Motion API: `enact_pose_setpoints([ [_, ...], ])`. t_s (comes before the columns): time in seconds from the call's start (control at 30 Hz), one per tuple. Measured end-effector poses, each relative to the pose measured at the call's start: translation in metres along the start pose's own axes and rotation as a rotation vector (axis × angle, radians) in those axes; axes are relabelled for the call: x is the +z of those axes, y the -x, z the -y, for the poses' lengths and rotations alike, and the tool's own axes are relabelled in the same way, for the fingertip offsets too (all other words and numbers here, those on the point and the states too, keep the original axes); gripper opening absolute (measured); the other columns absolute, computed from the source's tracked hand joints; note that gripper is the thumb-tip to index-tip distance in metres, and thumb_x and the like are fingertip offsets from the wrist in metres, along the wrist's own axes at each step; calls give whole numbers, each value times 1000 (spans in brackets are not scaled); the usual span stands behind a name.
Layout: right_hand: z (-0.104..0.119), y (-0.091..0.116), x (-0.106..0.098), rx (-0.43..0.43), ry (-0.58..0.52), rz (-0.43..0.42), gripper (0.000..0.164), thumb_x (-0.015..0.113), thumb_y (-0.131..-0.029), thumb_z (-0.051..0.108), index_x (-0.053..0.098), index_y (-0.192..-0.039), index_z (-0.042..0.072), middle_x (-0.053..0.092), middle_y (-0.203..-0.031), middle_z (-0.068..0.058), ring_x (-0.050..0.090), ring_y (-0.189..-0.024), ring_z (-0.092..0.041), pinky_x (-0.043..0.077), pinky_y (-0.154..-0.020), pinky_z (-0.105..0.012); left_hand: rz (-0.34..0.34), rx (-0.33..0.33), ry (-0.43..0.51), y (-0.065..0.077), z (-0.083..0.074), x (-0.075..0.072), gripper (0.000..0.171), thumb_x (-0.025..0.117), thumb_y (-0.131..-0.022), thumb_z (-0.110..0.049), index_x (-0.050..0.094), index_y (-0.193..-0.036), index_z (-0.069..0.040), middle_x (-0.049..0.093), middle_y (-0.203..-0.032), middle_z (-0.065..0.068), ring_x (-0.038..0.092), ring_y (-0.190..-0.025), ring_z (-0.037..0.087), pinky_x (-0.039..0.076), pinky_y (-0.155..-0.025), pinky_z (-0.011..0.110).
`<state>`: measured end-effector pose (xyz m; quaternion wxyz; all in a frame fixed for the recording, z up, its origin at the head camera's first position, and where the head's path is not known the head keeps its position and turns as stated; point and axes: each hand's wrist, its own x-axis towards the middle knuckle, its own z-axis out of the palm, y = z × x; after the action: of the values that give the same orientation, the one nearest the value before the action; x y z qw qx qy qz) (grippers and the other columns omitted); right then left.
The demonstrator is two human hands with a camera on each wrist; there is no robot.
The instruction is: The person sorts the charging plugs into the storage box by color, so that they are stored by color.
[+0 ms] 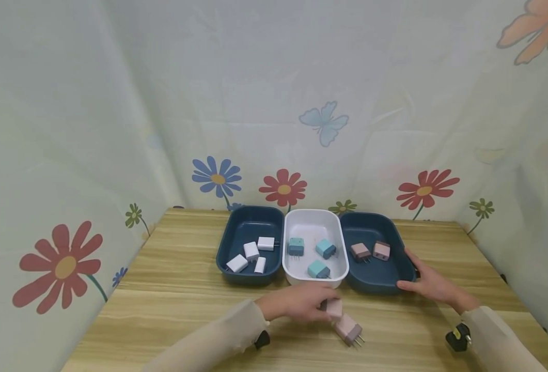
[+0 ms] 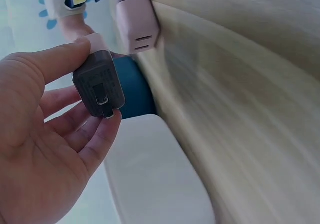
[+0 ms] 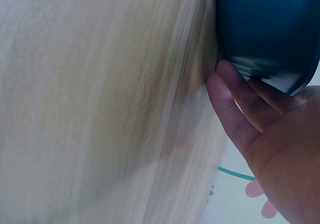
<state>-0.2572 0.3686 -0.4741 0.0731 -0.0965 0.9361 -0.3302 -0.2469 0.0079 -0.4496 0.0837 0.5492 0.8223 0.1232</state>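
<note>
My left hand [image 1: 303,302] pinches a pink charger plug [image 1: 333,308] over the table, in front of the white bin [image 1: 341,232]. Its grey prong end [image 2: 100,78] faces the left wrist camera. Close beside it, a second pink charger plug [image 1: 348,329] lies on the wood, prongs toward the lower right. My right hand [image 1: 434,283] holds the near right corner of the right dark blue bin [image 1: 376,284], fingers along the outer wall; the right wrist view hides the thumb. Two pink charger plugs [image 1: 381,250] lie inside that bin.
The white bin holds several teal charger plugs [image 1: 318,268]. Several white charger plugs [image 1: 251,251] lie in the left dark blue bin [image 1: 250,279]. All bins stand side by side on the wooden table [image 1: 171,289], before a flowered curtain [image 1: 255,103].
</note>
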Motion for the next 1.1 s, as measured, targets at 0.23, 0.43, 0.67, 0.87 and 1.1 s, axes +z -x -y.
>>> enact_pose_setpoints([
  [0.23,-4,-1,2,-2,1,-2,105,71,-83,41,0,-150,2,13,-145,-39,29,-121,-58,33,-92,-67,5,-11,32,-5,-8,-11,44,65,-90,-29,55,-129,-11,56,-115,-5,47,-92,-1,38,-79,10],
  [0.43,-6,-1,2,-4,-8,2,105,71,-83,41,-1,-151,2,12,-145,-38,29,-121,-58,33,-92,-67,0,1,21,-12,-11,-16,44,65,-90,-28,55,-129,-11,57,-116,-5,48,-94,-1,38,-81,10],
  [0.67,-5,-1,3,19,-10,14,107,70,-83,42,-2,-151,3,11,-145,-39,28,-121,-59,32,-93,-68,-8,-11,-3,-22,-15,-22,47,65,-91,-29,53,-132,-11,57,-119,-3,49,-95,0,38,-83,11],
  [0.87,-3,-1,3,17,-7,14,107,70,-83,42,-2,-151,3,11,-145,-39,29,-121,-59,33,-92,-67,-17,-3,-3,-31,-16,-25,47,63,-92,-31,53,-133,-11,56,-122,-4,49,-97,-1,38,-84,10],
  [1.1,0,-1,2,13,7,2,106,70,-84,40,-1,-150,0,11,-145,-39,29,-121,-58,31,-93,-67,-27,-30,-17,-41,-16,-30,47,62,-92,-32,51,-134,-13,55,-123,-5,48,-98,-1,38,-83,9],
])
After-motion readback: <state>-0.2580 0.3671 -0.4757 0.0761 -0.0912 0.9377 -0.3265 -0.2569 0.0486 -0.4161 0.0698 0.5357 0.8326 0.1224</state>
